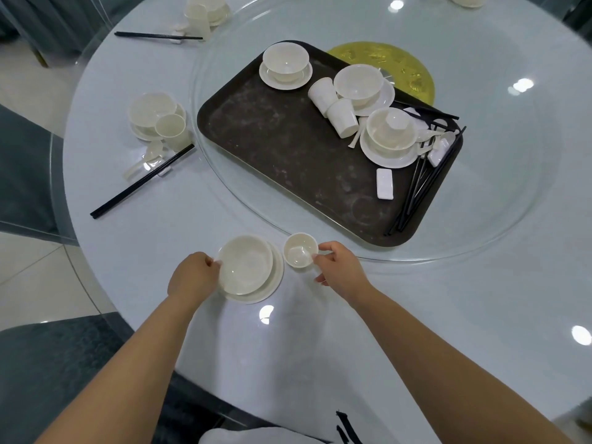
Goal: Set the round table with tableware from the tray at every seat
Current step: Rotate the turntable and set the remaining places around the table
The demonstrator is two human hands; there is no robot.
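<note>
The right hand (pixel 339 267) pinches the rim of a small white cup (pixel 300 250) between thumb and forefinger, the other fingers loosely curled below, and the cup stands upright on the worktop (pixel 320 341) just to the right of a bowl (pixel 246 265); the light rim grip looks suited to nudging the cup into its final spot rather than lifting it. The left hand (pixel 193 277) has its fingertips curled against the left edge of that bowl, which sits on a plate (pixel 275 277), apparently steadying or squaring the stack in front of the near seat. Judging from this, the person is laying this place setting, and it lacks the spoon, rest and chopsticks that the finished setting (pixel 157 120) further left along the worktop edge already has, its black chopsticks (pixel 141 184) laid on a small rest. Another completed setting (pixel 205 12) lies at the far left, and part of one more shows at the top edge. Beyond the hands, the dark tray (pixel 282 145) rests on the glass turntable (pixel 496 174), within reach so the supply can be drawn from directly; it carries three more bowl-and-plate stacks, two paper-white cups (pixel 333 104) lying on their sides, white spoons, rests and a bundle of chopsticks (pixel 419 187) at its right end, so several seats are probably left to set
</note>
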